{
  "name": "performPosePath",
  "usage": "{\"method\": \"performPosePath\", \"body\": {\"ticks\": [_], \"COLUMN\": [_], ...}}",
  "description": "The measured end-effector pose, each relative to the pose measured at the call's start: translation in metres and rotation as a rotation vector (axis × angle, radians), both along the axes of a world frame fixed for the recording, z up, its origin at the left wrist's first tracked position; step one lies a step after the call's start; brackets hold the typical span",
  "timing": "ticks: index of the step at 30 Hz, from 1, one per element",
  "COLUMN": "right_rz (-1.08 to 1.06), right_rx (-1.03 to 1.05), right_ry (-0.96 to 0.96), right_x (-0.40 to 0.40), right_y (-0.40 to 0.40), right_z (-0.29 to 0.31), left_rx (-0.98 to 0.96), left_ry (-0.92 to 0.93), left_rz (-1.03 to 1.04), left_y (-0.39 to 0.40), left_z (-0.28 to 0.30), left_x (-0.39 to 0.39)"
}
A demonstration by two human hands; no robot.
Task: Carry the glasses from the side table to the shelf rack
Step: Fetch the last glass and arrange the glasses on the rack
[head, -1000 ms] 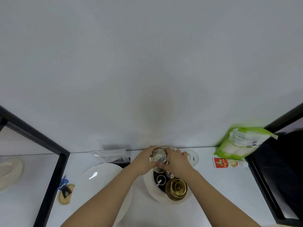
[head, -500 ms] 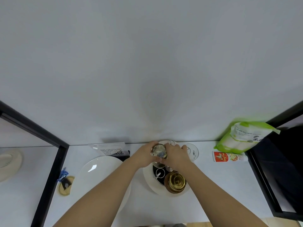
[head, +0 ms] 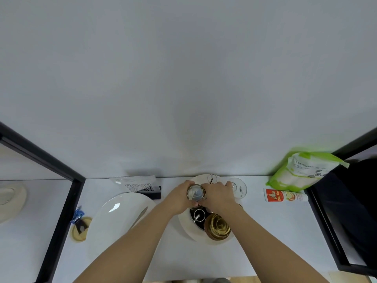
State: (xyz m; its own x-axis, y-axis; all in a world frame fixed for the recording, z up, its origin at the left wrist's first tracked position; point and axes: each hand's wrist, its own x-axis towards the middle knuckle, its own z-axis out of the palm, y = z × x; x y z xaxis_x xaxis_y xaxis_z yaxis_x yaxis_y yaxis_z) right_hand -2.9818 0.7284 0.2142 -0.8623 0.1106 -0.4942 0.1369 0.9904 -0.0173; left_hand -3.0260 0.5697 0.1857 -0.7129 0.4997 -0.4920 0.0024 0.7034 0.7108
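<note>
From the head camera, both hands meet over a white shelf set against a pale wall. The left hand (head: 179, 198) and the right hand (head: 217, 196) hold one clear glass (head: 196, 192) between them; the fingers (head: 188, 183) of the left curl round its left side and those of the right wrap its right side, so both sets are bent onto the glass, not spread.

Just below the fingers sits a round white tray (head: 186, 225) carrying a metal-ringed glass (head: 199, 215) and a gold-toned bowl (head: 217, 226). Just right of the right hand's fingers stands a second clear glass (head: 239, 187), apart from the held one. Beyond the fingers, against the wall, a small wire loop (head: 211, 178) rises from the tray.

Left of the left hand lies a large white plate (head: 116, 213), with a QR-code card (head: 138, 185) behind it. Well to the right are a red-labelled tube (head: 283, 195) and a green-edged packet (head: 306, 170). Black frame posts (head: 61, 221) bound the shelf on either side.
</note>
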Motion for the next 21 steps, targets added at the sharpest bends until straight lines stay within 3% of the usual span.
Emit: {"method": "performPosePath", "body": {"ticks": [13,21], "right_rz": [0.007,0.028], "right_rx": [-0.078,-0.176], "right_ry": [0.077,0.181], "right_x": [0.007,0.023], "right_y": [0.002,0.014], "right_z": [0.008,0.017], "left_rx": [-0.034,0.074], "left_ry": [0.013,0.129], "left_rz": [-0.009,-0.006], "left_y": [0.001,0.008], "left_z": [-0.001,0.025], "left_x": [0.002,-0.002]}}
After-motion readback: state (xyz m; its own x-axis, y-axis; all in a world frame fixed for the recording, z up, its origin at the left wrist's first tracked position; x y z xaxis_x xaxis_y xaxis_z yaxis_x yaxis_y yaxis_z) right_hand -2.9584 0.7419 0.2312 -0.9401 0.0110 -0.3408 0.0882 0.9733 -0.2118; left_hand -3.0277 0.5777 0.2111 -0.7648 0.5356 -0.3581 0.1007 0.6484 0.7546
